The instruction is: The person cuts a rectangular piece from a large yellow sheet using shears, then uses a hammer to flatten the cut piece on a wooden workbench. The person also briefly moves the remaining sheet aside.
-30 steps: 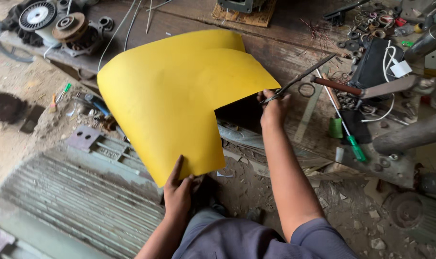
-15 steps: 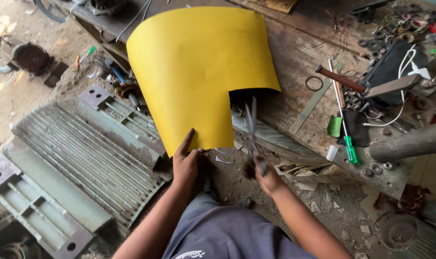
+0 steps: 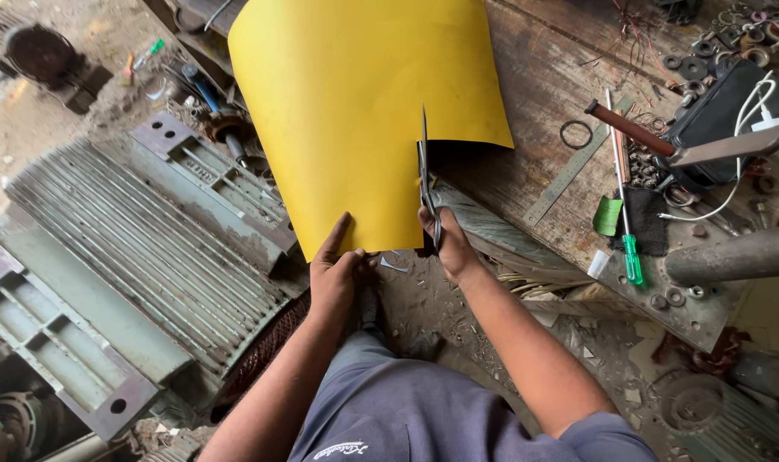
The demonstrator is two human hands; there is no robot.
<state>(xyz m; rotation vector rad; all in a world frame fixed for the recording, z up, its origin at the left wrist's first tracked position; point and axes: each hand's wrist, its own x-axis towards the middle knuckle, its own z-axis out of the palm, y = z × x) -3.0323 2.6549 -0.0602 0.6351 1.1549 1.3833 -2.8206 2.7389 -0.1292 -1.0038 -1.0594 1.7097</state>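
Cluttered wood bench (image 3: 544, 111), dirt floor; left hand (image 3: 338, 269) fingers pinch yellow sheet (image 3: 364, 111), right hand (image 3: 448, 244) grips scissors (image 3: 425, 175).

Soft, even daylight fills the scene, with no hard-edged shadows. The yellow sheet (image 3: 355, 111) is the brightest area, evenly lit and free of glare, and casts a dim shadow on the wooden table (image 3: 526, 162) beneath its right edge. Focus is sharp at the centre; the wide lens bends lines toward the edges, and the corners look slightly softer and darker.
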